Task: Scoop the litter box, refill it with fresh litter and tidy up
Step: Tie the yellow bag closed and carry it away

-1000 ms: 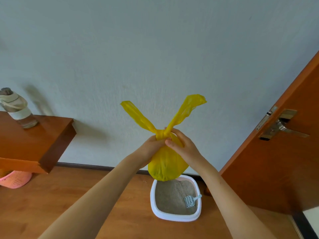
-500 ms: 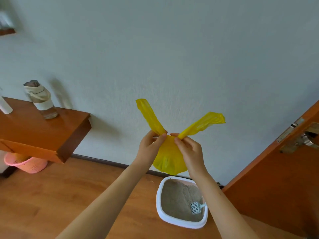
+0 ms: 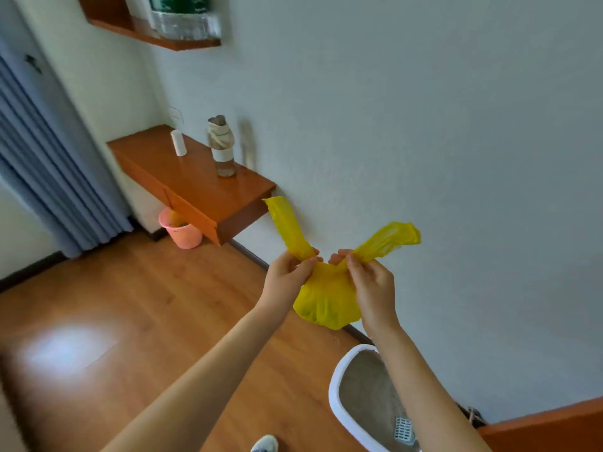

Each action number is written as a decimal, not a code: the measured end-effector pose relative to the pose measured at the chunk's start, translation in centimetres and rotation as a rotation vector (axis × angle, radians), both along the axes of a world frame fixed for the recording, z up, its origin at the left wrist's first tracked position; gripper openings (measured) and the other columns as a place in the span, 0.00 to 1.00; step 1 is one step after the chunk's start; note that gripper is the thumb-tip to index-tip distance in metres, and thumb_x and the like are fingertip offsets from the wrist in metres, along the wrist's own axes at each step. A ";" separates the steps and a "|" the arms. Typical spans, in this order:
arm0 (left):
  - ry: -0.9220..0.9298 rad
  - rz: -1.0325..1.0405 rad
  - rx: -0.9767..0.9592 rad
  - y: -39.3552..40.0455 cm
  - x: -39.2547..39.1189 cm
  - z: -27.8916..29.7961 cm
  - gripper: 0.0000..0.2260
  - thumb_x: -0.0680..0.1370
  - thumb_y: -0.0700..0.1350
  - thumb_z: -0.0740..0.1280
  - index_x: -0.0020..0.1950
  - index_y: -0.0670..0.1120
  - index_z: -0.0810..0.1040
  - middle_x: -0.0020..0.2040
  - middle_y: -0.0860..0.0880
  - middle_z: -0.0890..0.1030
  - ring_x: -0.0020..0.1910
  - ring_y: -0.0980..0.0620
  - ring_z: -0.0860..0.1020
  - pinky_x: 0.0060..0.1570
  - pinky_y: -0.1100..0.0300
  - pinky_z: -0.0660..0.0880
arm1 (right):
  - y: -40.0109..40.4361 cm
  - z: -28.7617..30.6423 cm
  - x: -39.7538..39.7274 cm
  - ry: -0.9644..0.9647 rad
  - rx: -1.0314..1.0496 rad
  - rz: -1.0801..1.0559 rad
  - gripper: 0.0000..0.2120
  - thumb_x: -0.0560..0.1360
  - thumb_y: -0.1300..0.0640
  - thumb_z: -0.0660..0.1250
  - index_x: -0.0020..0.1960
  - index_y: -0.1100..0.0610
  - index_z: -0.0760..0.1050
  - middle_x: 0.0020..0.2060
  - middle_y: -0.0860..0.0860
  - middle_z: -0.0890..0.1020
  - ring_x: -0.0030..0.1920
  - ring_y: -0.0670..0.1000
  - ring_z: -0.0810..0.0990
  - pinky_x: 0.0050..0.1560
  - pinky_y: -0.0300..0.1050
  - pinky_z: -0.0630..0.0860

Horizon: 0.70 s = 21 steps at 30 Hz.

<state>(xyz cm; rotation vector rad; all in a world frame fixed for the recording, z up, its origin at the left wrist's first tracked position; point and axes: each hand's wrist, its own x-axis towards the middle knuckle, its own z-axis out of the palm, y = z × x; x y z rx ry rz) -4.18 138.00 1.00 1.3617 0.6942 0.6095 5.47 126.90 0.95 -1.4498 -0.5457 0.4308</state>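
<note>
Here I see both hands raised in front of the wall, sharing one yellow bag. The left hand has its fingers curled round the base of the bag's left handle strip, which stands up and leans away above that hand. The right hand pinches the base of the other strip between thumb and fingertips; that strip runs up and outward to the right of it. Between the two hands the bag's neck is gathered, and its full, rounded body hangs just below them, against the right palm.

Below the right forearm, on the wooden floor, sits the white-rimmed litter box with grey litter inside. A pale scoop lies in it, close under that forearm.

Well beyond the left hand, a wooden desk juts from the wall, bearing a bottle and a small white cylinder. A pink bin stands under it.
</note>
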 end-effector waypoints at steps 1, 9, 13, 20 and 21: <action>0.008 0.048 -0.001 0.2 -1.2 -0.1 0.07 0.79 0.40 0.65 0.54 0.45 0.80 0.48 0.49 0.84 0.44 0.58 0.81 0.42 0.67 0.75 | 0.7 -0.4 -0.6 0.007 -0.004 0.040 0.10 0.80 0.56 0.63 0.51 0.58 0.82 0.45 0.53 0.86 0.51 0.52 0.83 0.60 0.57 0.75; 0.042 0.351 0.012 1.7 -10.9 -0.4 0.06 0.78 0.39 0.66 0.52 0.44 0.80 0.47 0.48 0.84 0.47 0.55 0.81 0.47 0.61 0.77 | 5.8 -1.4 -7.7 0.036 -0.033 0.343 0.10 0.80 0.55 0.62 0.49 0.55 0.82 0.44 0.53 0.85 0.49 0.54 0.83 0.59 0.62 0.75; 0.079 0.455 0.006 3.4 -15.3 -0.5 0.05 0.78 0.41 0.66 0.50 0.48 0.81 0.49 0.47 0.83 0.51 0.50 0.81 0.53 0.55 0.78 | 8.5 -1.1 -11.6 0.033 -0.064 0.453 0.09 0.80 0.54 0.62 0.50 0.54 0.81 0.44 0.51 0.86 0.50 0.52 0.83 0.59 0.60 0.76; 0.193 0.488 0.159 8.7 -22.6 -2.1 0.09 0.79 0.42 0.65 0.43 0.53 0.80 0.40 0.54 0.83 0.42 0.54 0.79 0.47 0.51 0.76 | 15.1 -2.1 -18.8 -0.052 -0.148 0.585 0.12 0.80 0.48 0.61 0.55 0.51 0.80 0.47 0.46 0.85 0.51 0.47 0.83 0.60 0.53 0.77; 0.224 0.467 0.203 9.5 -23.5 -2.1 0.10 0.80 0.42 0.64 0.42 0.55 0.79 0.37 0.57 0.82 0.39 0.58 0.78 0.43 0.55 0.75 | 16.1 -2.1 -20.0 -0.080 -0.144 0.622 0.13 0.80 0.48 0.60 0.57 0.51 0.79 0.48 0.46 0.85 0.52 0.46 0.82 0.60 0.50 0.77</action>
